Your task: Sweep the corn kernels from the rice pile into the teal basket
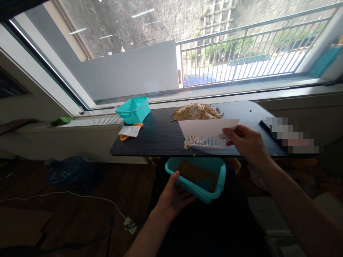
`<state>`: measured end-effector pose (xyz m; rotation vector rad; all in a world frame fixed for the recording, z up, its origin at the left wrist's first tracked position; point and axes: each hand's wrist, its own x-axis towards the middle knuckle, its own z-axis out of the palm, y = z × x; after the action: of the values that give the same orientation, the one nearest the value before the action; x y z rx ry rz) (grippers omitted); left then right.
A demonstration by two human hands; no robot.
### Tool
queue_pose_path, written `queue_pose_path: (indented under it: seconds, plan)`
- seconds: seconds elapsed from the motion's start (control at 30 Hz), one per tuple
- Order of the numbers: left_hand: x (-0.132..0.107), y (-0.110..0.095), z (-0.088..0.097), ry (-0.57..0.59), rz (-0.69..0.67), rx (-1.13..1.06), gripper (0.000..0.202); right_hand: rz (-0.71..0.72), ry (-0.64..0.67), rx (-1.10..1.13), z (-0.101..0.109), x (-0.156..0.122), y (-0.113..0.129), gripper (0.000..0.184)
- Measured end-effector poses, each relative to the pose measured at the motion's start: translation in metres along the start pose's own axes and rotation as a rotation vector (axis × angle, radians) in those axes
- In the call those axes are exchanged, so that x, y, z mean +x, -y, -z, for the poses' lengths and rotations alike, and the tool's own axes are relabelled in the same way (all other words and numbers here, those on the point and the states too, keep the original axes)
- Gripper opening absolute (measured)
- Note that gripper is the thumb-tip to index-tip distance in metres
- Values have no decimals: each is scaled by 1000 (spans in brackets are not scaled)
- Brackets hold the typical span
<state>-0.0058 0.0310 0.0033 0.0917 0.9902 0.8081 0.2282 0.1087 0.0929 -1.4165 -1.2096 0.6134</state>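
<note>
My left hand [171, 198] grips the near wall of a teal plastic bin [214, 189], held below the front edge of the black table [158, 137]. Brown grains [194, 173] lie in that bin. My right hand [248, 142] pinches the right end of a white slotted tray [207, 134], tilted on its edge on the table just above the bin. A few white grains [185, 145] sit at the tray's lower left corner. Behind the tray lies a pile of mixed brown and white grains [197, 112].
A second teal bin [133, 109] stands at the table's back left corner, with a white and orange packet [130, 131] beside it. A dark object [265, 124] lies at the table's right. A radiator [88, 123] runs under the window. A white cable [80, 195] crosses the wooden floor.
</note>
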Motion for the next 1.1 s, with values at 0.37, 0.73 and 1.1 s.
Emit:
queue_pose_path:
  seconds: [0.37, 0.73, 1.1]
  plan:
    - [1, -1, -1, 0, 14, 6, 54, 21, 1, 12, 3, -1, 0, 24]
    - [2, -2, -2, -9, 17, 12, 58, 22, 25, 8, 13, -5, 3, 26]
    - [0, -1, -3, -12, 11, 12, 56, 67, 52, -102, 0, 6, 10, 23]
